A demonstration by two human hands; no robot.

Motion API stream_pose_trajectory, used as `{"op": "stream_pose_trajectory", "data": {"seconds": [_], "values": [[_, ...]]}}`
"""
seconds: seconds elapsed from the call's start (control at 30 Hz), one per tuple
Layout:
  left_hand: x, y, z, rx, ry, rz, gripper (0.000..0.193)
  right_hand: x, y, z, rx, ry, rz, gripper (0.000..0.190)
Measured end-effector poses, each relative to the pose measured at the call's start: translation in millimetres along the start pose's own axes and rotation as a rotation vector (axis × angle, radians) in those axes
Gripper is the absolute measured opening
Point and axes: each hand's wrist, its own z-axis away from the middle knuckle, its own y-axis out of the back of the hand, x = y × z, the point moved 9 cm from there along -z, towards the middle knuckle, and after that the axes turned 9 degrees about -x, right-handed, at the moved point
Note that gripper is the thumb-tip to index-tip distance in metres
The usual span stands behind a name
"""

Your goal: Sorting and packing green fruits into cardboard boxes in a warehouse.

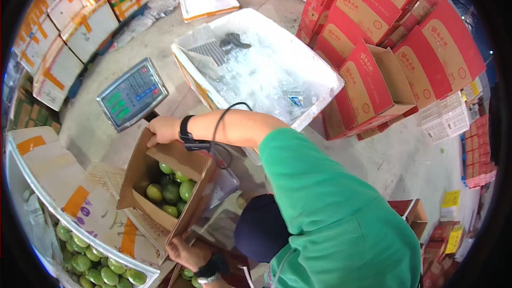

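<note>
An open cardboard box [198,168] holds several green round fruits [171,193], which look like passion fruit. My right hand [163,130], with a black watch on its wrist, grips the box's upper edge near the scale display. At the lower corner of the same box, my left hand [190,253] holds the edge between thumb and fingers; a black band and a metal bracelet circle that wrist. The digital scale's display panel [132,94] stands just beyond the right hand. Part of another box with green fruits [188,274] shows below the left hand.
A white foam bin of green fruits [92,246] is at lower left, beside a taped foam lid [76,192]. A large foam box [260,68] with clear plastic inside stands beyond my right arm. Red and brown cartons [366,84] are stacked at upper right, taped foam boxes [90,28] at upper left.
</note>
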Motion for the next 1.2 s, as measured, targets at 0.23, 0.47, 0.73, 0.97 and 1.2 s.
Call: {"op": "stream_pose_trajectory", "data": {"seconds": [0.23, 0.47, 0.73, 0.97, 1.2], "values": [[181.4, 22.0, 40.7, 0.040, -0.389, 0.082, 0.024, -184.7, 153.8, 188.5, 0.467, 0.448, 0.198, 0.038], [327.9, -152.3, 145.5, -0.576, -0.615, 0.224, 0.023, -221.1, 271.4, 492.1, 0.940, 0.553, 0.016, 0.019], [342.8, -335.3, 279.6, -0.977, -0.490, 0.451, 0.015, -166.3, 282.2, 756.5, 1.126, 0.537, -0.404, 0.021], [363.2, -410.5, 344.3, -1.215, -0.537, 0.443, 0.015, -153.8, 262.4, 855.1, 1.414, 0.496, -0.338, 0.022], [354.1, -495.2, 309.5, -1.227, -0.513, 0.329, 0.011, -143.7, 272.6, 887.2, 1.734, 0.439, -0.193, 0.020]]}}
